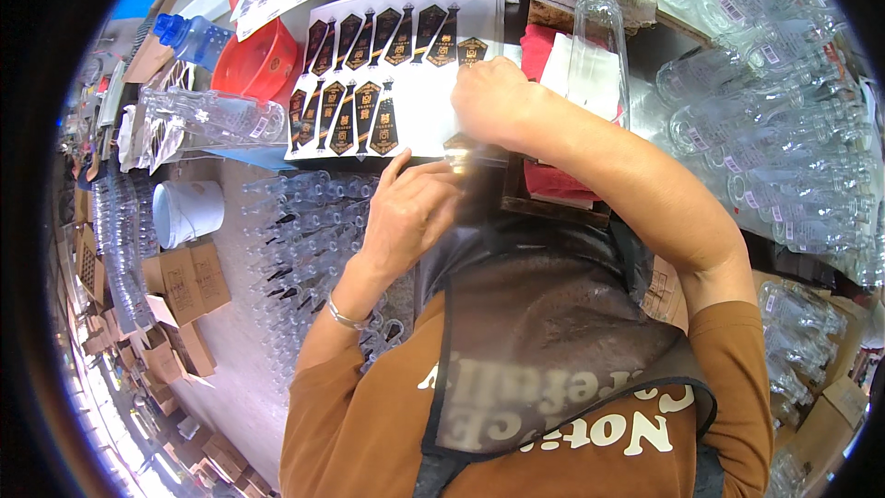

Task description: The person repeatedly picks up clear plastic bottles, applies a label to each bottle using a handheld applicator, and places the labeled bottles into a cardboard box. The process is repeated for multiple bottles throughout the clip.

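Cardboard boxes (184, 286) lie on the floor at the far left, beside a white bucket (187, 211) and rows of clear glass bottles (304, 231). Farther off, a clear bottle (207, 115) lies on its side on the tabletop (263, 159) near a red basin (258, 60). To its right is a white backing sheet (406, 101) carrying black and gold neck-tie shaped labels (364, 115). The left hand (410, 207) is near the sheet's near edge, fingers curled together around something small that cannot be made out. The right hand (489, 101) presses on the sheet's right edge, fingertips pinched on a label there. An upright clear bottle (599, 28) stands just right of it, with stacked bottles (765, 129) beyond.
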`<action>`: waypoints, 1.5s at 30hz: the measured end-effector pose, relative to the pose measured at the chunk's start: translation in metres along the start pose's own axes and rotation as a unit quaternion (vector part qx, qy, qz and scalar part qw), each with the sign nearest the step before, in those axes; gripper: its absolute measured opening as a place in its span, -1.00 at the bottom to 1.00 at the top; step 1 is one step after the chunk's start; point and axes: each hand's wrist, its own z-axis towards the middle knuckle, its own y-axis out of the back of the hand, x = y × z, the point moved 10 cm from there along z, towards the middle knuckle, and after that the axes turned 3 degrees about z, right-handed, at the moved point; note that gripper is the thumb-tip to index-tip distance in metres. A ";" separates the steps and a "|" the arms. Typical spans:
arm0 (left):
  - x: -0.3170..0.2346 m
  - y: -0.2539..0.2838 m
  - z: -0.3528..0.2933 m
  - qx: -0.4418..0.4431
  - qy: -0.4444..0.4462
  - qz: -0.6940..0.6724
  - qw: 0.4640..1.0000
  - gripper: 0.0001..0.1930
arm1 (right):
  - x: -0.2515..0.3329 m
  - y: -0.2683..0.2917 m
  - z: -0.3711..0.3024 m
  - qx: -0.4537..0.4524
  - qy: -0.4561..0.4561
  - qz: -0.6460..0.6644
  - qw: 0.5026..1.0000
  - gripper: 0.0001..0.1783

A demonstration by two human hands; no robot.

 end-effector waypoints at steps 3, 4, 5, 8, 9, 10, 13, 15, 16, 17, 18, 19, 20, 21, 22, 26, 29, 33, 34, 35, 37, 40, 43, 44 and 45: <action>0.035 0.004 -0.006 -0.041 0.181 -0.265 0.946 -0.83 | -0.001 0.024 -0.019 -0.097 0.019 0.036 0.994 -0.77; 0.049 -0.002 -0.012 -0.057 0.260 -0.418 0.869 -0.73 | -0.001 0.038 -0.034 -0.145 0.031 0.055 0.987 -0.78; 0.052 0.000 -0.009 -0.081 0.289 -0.524 0.797 -0.67 | -0.004 0.052 -0.049 -0.194 0.028 0.080 0.977 -0.78; 0.050 0.011 0.006 -0.167 0.282 -0.671 0.665 -0.60 | -0.015 0.085 -0.107 -0.318 0.026 0.173 0.932 -0.71; 0.043 0.017 0.014 -0.177 0.248 -0.688 0.659 -0.53 | -0.017 0.094 -0.123 -0.355 0.026 0.205 0.912 -0.67; 0.033 0.022 0.027 -0.181 0.210 -0.692 0.667 -0.47 | -0.019 0.096 -0.134 -0.378 0.011 0.215 0.900 -0.65; 0.006 0.028 0.054 -0.179 0.171 -0.696 0.674 -0.34 | -0.030 0.096 -0.156 -0.450 -0.028 0.225 0.864 -0.61; -0.015 0.030 0.068 -0.163 0.134 -0.685 0.697 -0.32 | -0.036 0.095 -0.162 -0.500 -0.050 0.205 0.840 -0.60; -0.024 0.032 0.072 -0.156 0.133 -0.663 0.720 -0.31 | -0.040 0.098 -0.167 -0.532 -0.063 0.188 0.823 -0.66; -0.035 0.034 0.074 -0.141 0.125 -0.669 0.719 -0.30 | -0.042 0.098 -0.172 -0.533 -0.059 0.191 0.822 -0.69; -0.042 0.037 0.075 -0.144 0.126 -0.641 0.743 -0.28 | -0.045 0.097 -0.179 -0.534 -0.054 0.194 0.821 -0.73; -0.046 0.039 0.075 -0.149 0.129 -0.611 0.767 -0.27 | -0.047 0.096 -0.187 -0.535 -0.047 0.198 0.820 -0.75; -0.052 0.039 0.077 -0.127 0.118 -0.575 0.799 -0.25 | -0.048 0.096 -0.197 -0.540 -0.050 0.219 0.811 -0.86; -0.056 0.039 0.080 -0.105 0.107 -0.538 0.830 -0.24 | -0.054 0.093 -0.204 -0.523 -0.047 0.259 0.811 -0.87; -0.059 0.041 0.082 -0.095 0.072 -0.549 0.827 -0.32 | -0.061 0.088 -0.214 -0.505 -0.045 0.296 0.809 -0.88; -0.043 0.027 0.101 -0.132 0.095 -0.526 0.835 -0.36 | -0.101 0.067 -0.223 -0.396 -0.056 0.469 0.787 -0.91; -0.038 -0.003 0.129 -0.098 0.129 -0.500 0.851 -0.28 | -0.134 0.039 -0.191 -0.316 -0.101 0.520 0.787 -0.87; -0.027 -0.032 0.149 -0.125 0.125 -0.412 0.894 -0.08 | -0.158 0.033 -0.159 -0.330 -0.094 0.513 0.787 -0.85; -0.027 -0.035 0.152 -0.127 0.126 -0.397 0.900 -0.08 | -0.164 0.033 -0.155 -0.335 -0.099 0.508 0.787 -0.85; -0.027 -0.037 0.154 -0.128 0.127 -0.382 0.906 -0.08 | -0.172 0.036 -0.153 -0.355 -0.102 0.482 0.794 -0.83; -0.027 -0.039 0.156 -0.136 0.119 -0.374 0.909 -0.09 | -0.195 0.033 -0.148 -0.377 -0.178 0.458 0.785 -0.78; -0.037 -0.024 0.157 -0.159 0.103 -0.370 0.909 -0.13 | -0.197 0.023 -0.155 -0.390 -0.170 0.544 0.723 -0.72; -0.049 0.000 0.167 -0.152 0.001 -0.191 0.970 -0.25 | -0.192 0.001 -0.170 -0.421 -0.170 0.560 0.693 -0.67; -0.050 0.002 0.171 -0.153 -0.004 -0.197 0.968 -0.34 | -0.184 -0.007 -0.174 -0.390 -0.186 0.592 0.680 -0.65; -0.049 -0.001 0.174 -0.145 -0.003 -0.180 0.973 -0.36 | -0.176 -0.015 -0.177 -0.357 -0.201 0.624 0.666 -0.63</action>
